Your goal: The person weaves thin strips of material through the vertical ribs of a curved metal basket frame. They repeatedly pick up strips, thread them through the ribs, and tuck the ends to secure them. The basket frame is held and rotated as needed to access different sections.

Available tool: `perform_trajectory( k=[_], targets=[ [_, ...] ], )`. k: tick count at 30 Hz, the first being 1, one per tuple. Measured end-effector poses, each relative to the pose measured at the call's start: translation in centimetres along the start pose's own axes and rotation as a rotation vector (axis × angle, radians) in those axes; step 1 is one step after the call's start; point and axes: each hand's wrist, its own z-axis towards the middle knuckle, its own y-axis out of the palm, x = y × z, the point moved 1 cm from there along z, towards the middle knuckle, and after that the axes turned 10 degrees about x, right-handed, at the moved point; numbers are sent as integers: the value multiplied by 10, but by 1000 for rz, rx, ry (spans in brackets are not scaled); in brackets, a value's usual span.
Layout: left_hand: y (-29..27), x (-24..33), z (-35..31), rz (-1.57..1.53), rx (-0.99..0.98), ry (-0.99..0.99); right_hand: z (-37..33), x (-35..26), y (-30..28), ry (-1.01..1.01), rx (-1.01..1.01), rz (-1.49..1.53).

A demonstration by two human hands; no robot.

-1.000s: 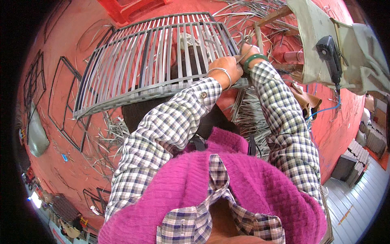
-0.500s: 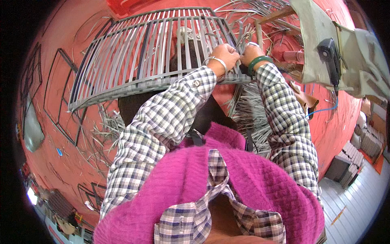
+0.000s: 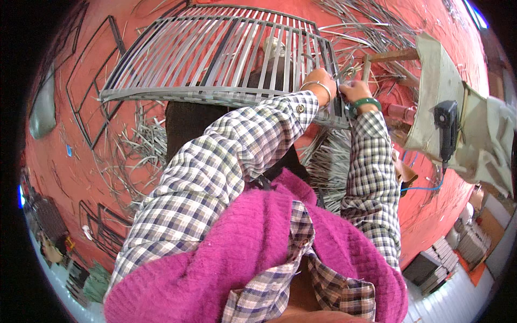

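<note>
Across my lap lies a dark metal frame strung with flat grey strips (image 3: 212, 56), its near rail (image 3: 215, 96) wrapped in the same strip. Both hands are at its right end. My left hand (image 3: 321, 85), with a pale bangle, is closed at the inner side of the right rail; its fingertips are partly hidden. Just right of it, my right hand (image 3: 356, 91), wearing a green bangle, has fingers pinched together at the rail's outer side. What the pinch holds is too small to make out, though thin grey strip ends (image 3: 353, 70) show beside it.
At right, a pale cloth (image 3: 428, 97) covers a wooden stand, with a black handheld tool (image 3: 446, 126) on a blue cord. Loose grey strips (image 3: 328, 172) heap on the red floor below my right arm. Bare metal frames (image 3: 89, 81) lie at left.
The view has shifted, so the scene sits differently in the picture. My hands stay at the frame's right end, now closer to its right rail, the right hand lower beside it.
</note>
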Motion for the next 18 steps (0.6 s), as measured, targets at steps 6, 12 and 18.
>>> perform_trajectory(
  k=[6,12,18],
  targets=[
    [7,7,15,393,-166,34,-28,18,4,584,-340,1347],
    [-4,18,7,234,-421,97,-35,12,-1,520,-322,1325],
    [-10,30,-3,390,-178,162,-33,9,-14,414,-458,1285]
  ],
)
